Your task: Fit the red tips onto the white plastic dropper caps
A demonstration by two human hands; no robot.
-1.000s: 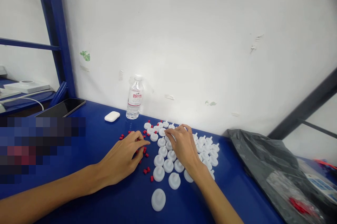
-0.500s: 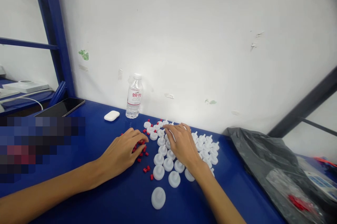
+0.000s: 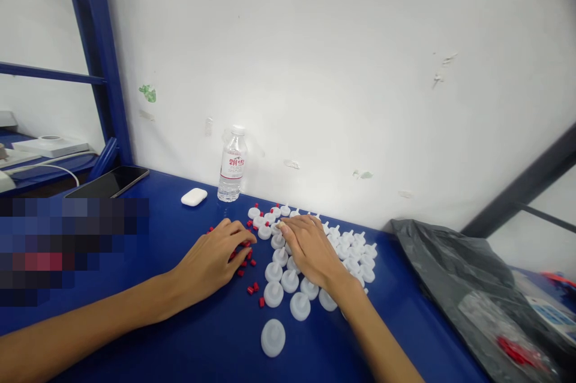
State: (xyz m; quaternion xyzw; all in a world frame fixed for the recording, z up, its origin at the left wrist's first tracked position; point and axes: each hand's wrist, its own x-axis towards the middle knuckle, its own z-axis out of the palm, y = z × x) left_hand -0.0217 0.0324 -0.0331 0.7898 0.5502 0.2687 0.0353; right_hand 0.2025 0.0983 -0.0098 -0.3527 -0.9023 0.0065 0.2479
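Observation:
My left hand point(image 3: 216, 254) rests on the blue table, its thumb and index finger apart and curved round a scatter of small red caps point(image 3: 251, 290). Some of these caps lie between the fingers; none is plainly gripped. Over the group of white round pieces with thin spouts point(image 3: 300, 306) is my right hand point(image 3: 310, 251). Its thumb and fingertips come together on a white spouted piece point(image 3: 277, 228) at the group's left side; the palm hides several others. One white piece point(image 3: 273, 338) lies apart, nearer the front.
A water bottle point(image 3: 233, 164) stands by the wall, with a white case point(image 3: 194, 197) beside it. A phone point(image 3: 110, 182) lies at the left. On the right are a grey plastic bag point(image 3: 432, 269) and a clear bag with red bits point(image 3: 517, 350). Blue frame posts point(image 3: 105, 65) rise at left.
My right hand has lowered slightly and its thumb and fingers have closed at a white spouted piece. My left hand has hardly moved. The whole view has shifted a little.

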